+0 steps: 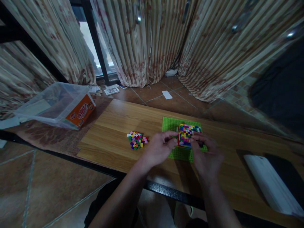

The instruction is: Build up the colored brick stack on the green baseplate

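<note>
Striped curtains point(156, 41) fill the top of the frame, and a wooden table point(106, 126) crosses its middle, sloping down toward the lower right. A clear tub point(80, 110) with an orange label sits on the left, and a white object point(268, 183) lies at the lower right.

Right of centre, a green board point(177, 155) lies flat on the table. Nothing visible fastens it, so a lopsided push could slide or turn it. Pressing hard on one side of what stands on it could also crack a row loose, and a wrist swung left could scatter loose pieces.

The left hand point(158, 148) is curled, thumb and forefinger nearly meeting at the build's left edge; whether a piece sits between them is too small to tell. The right hand point(207, 158) is bent over the build's right end, thumb toward its near side and fingers above; I cannot tell how firmly it grips, if at all.

The build point(185, 134), many-coloured, stands on the board between both hands. Loose bricks point(136, 141) lie heaped near the frame's centre, left of the board.
</note>
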Tool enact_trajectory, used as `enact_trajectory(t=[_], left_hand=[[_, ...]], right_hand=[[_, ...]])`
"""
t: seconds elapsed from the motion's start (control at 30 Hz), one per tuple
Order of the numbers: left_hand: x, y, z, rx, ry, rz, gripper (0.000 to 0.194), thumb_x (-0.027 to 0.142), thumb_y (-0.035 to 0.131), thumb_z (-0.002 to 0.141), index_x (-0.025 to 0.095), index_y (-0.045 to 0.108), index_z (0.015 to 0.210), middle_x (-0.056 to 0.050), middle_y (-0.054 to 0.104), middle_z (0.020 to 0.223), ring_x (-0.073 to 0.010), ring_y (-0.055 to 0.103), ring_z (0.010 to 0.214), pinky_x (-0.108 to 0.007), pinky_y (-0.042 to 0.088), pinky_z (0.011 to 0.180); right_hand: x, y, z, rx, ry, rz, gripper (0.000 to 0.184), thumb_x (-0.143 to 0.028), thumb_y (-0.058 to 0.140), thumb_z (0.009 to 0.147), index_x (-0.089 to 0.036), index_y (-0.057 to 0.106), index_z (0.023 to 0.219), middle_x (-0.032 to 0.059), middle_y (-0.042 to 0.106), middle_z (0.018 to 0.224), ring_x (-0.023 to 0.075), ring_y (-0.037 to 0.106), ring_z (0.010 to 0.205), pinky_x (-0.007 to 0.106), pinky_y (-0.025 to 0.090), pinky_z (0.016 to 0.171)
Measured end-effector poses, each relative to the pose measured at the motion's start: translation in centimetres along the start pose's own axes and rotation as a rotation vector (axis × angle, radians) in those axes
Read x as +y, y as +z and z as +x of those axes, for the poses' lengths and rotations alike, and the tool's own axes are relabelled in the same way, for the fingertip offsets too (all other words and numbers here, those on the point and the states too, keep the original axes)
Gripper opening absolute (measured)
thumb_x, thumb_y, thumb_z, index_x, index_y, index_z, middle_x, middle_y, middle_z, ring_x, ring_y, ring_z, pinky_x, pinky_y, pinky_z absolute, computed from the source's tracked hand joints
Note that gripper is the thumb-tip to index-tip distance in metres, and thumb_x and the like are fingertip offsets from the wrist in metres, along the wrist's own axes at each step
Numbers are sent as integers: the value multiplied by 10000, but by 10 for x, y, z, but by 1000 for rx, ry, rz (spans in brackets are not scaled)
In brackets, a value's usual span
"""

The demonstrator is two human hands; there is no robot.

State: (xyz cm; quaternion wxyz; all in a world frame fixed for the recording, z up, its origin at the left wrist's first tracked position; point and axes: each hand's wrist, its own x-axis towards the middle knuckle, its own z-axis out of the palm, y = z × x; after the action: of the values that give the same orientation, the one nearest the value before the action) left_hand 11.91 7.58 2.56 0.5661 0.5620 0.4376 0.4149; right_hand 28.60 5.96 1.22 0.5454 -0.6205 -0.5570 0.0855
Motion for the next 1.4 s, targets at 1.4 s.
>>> enact_trajectory(t=[1.4], left_hand=[[21, -70, -1, 543, -50, -264, 136, 174, 647, 772, 132, 711, 884, -24, 689, 739, -124, 627, 686, -218, 495, 636]], right_hand=[[-41, 59, -52, -570, -299, -67, 261, -228, 458, 985, -219, 701, 1079, 75, 691, 1015, 221, 632, 943, 379, 513, 824]])
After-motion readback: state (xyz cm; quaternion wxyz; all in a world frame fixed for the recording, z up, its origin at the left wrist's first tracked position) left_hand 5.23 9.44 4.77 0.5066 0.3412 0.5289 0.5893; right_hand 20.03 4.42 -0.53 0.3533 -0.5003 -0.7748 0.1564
